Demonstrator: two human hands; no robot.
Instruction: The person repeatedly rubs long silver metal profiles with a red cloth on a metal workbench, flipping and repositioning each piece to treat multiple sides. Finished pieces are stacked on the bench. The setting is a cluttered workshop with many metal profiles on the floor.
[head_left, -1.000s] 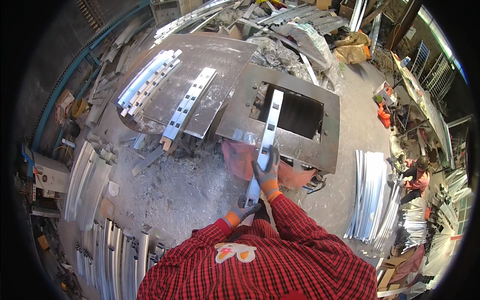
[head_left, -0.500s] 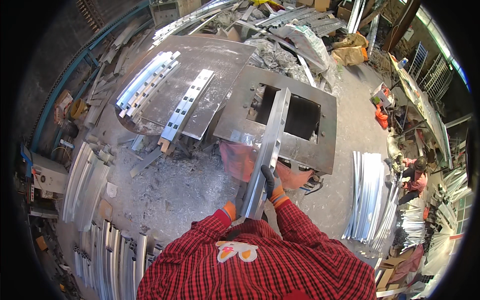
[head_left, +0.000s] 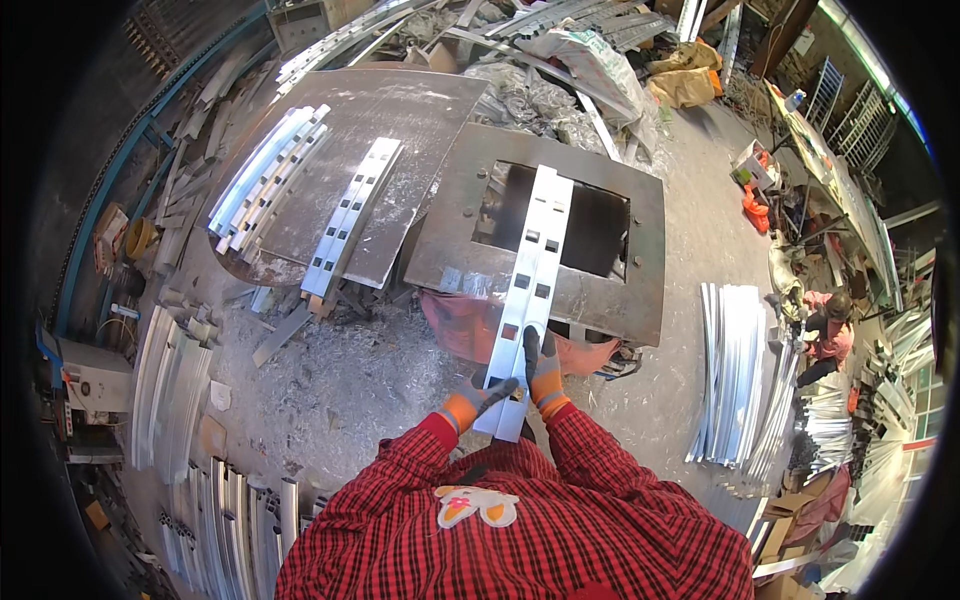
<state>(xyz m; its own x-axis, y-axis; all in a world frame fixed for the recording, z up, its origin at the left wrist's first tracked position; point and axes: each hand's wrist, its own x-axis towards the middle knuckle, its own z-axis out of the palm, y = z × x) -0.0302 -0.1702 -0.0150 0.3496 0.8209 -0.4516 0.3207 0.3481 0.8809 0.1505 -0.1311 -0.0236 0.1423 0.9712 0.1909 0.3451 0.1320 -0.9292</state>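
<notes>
A long silvery metal profile (head_left: 530,285) with square holes along two faces slants away from my body. Its far end lies over the dark opening of a steel plate stand (head_left: 625,300). Near its close end, my left hand (head_left: 478,402) grips the left edge, thumb laid across the holed face. My right hand (head_left: 543,372) holds the right edge slightly farther up. Both hands wear dark gloves with orange cuffs. The fingers underneath the profile are hidden.
To the left, a brown metal table (head_left: 400,110) bears a single holed profile (head_left: 352,215) and a bundle of profiles (head_left: 265,180). Long strips (head_left: 730,370) lie on the floor at right. Another person (head_left: 828,325) is beyond them. Red sheeting (head_left: 455,325) hangs under the stand.
The profile has been turned about its length, so its holed faces now show upward. My left thumb has come over its top. The whole view has shifted slightly.
</notes>
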